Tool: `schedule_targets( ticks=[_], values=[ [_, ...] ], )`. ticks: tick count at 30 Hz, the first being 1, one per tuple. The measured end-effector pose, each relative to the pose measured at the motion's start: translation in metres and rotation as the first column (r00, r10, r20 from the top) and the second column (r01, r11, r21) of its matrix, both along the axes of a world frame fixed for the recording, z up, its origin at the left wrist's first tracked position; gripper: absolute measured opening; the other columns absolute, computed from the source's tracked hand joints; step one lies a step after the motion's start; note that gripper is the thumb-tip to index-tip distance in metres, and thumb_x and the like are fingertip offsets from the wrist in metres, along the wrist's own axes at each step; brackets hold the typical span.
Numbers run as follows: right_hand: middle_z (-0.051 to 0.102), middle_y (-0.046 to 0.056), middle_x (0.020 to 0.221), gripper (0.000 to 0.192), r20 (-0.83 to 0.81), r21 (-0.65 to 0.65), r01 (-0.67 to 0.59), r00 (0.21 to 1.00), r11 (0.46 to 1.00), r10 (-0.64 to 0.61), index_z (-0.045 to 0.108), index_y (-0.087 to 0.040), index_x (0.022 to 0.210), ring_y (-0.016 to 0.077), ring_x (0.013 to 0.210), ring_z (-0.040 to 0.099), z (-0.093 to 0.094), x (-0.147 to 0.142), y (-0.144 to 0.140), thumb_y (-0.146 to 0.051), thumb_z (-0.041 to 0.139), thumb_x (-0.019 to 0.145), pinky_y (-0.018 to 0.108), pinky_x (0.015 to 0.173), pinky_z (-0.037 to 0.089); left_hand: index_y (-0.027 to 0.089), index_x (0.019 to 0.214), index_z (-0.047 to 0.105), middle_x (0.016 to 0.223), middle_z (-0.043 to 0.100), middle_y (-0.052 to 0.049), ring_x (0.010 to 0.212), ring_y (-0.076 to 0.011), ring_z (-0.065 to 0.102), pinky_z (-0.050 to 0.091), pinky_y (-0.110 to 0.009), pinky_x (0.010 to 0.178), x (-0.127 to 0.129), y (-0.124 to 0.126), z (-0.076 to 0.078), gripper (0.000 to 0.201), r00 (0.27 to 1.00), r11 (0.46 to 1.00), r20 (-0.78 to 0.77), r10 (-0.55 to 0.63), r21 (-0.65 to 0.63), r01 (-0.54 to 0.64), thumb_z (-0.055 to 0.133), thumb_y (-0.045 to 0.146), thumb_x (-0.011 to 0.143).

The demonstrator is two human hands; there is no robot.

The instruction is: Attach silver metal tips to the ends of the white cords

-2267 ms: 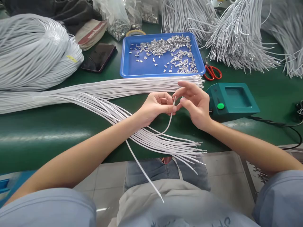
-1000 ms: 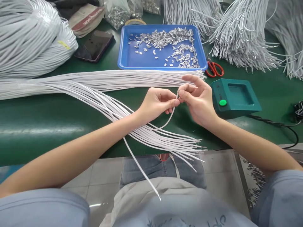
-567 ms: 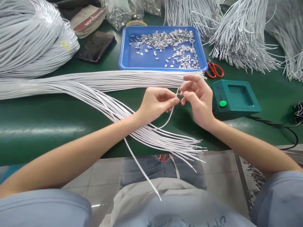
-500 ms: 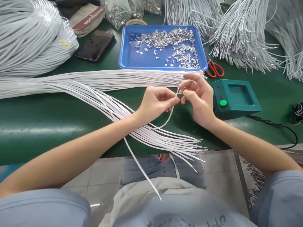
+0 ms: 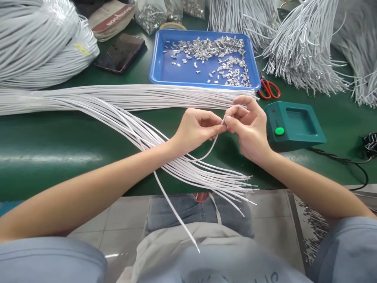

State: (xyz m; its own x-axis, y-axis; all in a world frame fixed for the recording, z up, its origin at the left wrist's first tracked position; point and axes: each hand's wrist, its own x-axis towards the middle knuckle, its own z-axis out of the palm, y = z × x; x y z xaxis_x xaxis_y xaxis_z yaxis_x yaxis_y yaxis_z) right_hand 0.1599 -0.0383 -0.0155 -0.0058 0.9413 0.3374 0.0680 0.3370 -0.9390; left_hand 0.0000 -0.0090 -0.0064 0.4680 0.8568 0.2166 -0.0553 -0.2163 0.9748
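Pinching the tip of one white cord (image 5: 212, 144) at the middle of the frame, the fingers (image 5: 217, 127) of the left hand (image 5: 196, 129) and right hand (image 5: 250, 127) meet closed around it, above loose cords (image 5: 188, 167) on the green desk (image 5: 59, 145), below the blue tray (image 5: 165, 70).

A green table (image 5: 59, 149) fills the upper view, glossy with a soft streak of reflected light. Below its near edge lies a floor (image 5: 123, 220) of pale grey tiles with darker joints.
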Motion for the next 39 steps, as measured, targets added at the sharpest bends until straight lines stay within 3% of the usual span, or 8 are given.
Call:
schedule_targets(
  ticks=[9,14,20,25,30,35,39],
  values=[
    [0.051,-0.006,0.073,0.031,-0.098,-0.008,-0.026,0.995,1.000,0.025,0.046,-0.031,0.098,0.0108,0.066,0.055,0.001,-0.005,-0.003,-0.022,0.068,0.079,0.027,0.056,0.050,0.013,0.067,0.074,0.056,0.066,-0.001,0.047,-0.0072,0.054,0.043,-0.019,0.045,0.000,-0.001,0.001,0.018,1.000,0.999,0.005,0.001,0.033,-0.001,0.082,0.029,0.071],
    [0.046,-0.006,0.069,0.024,-0.076,-0.015,0.006,0.997,1.000,-0.007,0.048,-0.029,0.096,0.0093,0.058,0.047,0.003,-0.003,-0.003,-0.020,0.062,0.079,0.025,0.049,0.046,0.012,0.066,0.073,0.055,0.065,-0.001,0.046,-0.0072,0.054,0.045,-0.019,0.046,0.000,0.000,0.002,0.019,1.000,1.000,-0.007,0.013,0.020,-0.013,0.081,0.028,0.071],
    [0.059,-0.003,0.081,0.029,-0.095,0.016,0.046,0.994,0.999,-0.044,0.052,-0.030,0.103,0.0113,0.069,0.055,0.003,-0.004,-0.001,-0.027,0.066,0.078,0.023,0.047,0.045,0.013,0.065,0.070,0.052,0.062,0.000,0.046,-0.0077,0.054,0.044,-0.020,0.046,0.000,0.000,0.002,0.026,1.000,1.000,-0.008,0.012,0.015,-0.012,0.082,0.035,0.070],
    [0.057,-0.004,0.076,0.025,0.047,0.012,0.091,0.995,0.996,-0.091,0.049,-0.028,0.094,0.0126,0.068,0.059,0.003,-0.005,-0.003,-0.036,0.069,0.081,0.030,0.057,0.053,0.013,0.065,0.069,0.055,0.064,-0.001,0.048,-0.0083,0.055,0.043,-0.021,0.046,0.000,0.001,0.000,0.031,1.000,1.000,-0.020,0.016,0.010,-0.016,0.085,0.040,0.066],
    [0.058,-0.002,0.078,0.023,0.135,0.093,0.134,0.980,0.987,-0.146,0.047,-0.028,0.087,0.0139,0.068,0.056,0.007,-0.007,-0.006,-0.037,0.068,0.082,0.033,0.058,0.053,0.013,0.067,0.072,0.062,0.069,-0.003,0.055,-0.0106,0.060,0.049,-0.022,0.052,0.000,0.002,-0.002,0.032,0.998,0.997,-0.025,0.055,0.055,-0.053,0.085,0.042,0.066],
    [0.058,-0.001,0.075,0.014,0.245,0.224,0.203,0.935,0.953,-0.257,0.049,-0.027,0.082,0.0130,0.059,0.047,0.010,-0.009,-0.010,-0.028,0.063,0.083,0.032,0.050,0.046,0.013,0.072,0.072,0.062,0.069,-0.003,0.053,-0.0121,0.064,0.054,-0.022,0.051,-0.001,0.000,0.001,0.033,0.999,0.999,-0.031,0.011,-0.030,-0.012,0.083,0.044,0.069],
    [0.055,-0.002,0.072,0.015,0.310,0.370,0.180,0.901,0.911,-0.304,0.050,-0.026,0.077,0.0115,0.058,0.044,0.006,-0.008,-0.011,-0.017,0.062,0.078,0.031,0.050,0.042,0.012,0.068,0.067,0.062,0.066,-0.002,0.049,-0.0100,0.063,0.052,-0.019,0.047,-0.001,0.003,0.002,0.031,0.997,0.994,0.034,0.067,-0.094,-0.063,0.080,0.040,0.074]
  ],
)
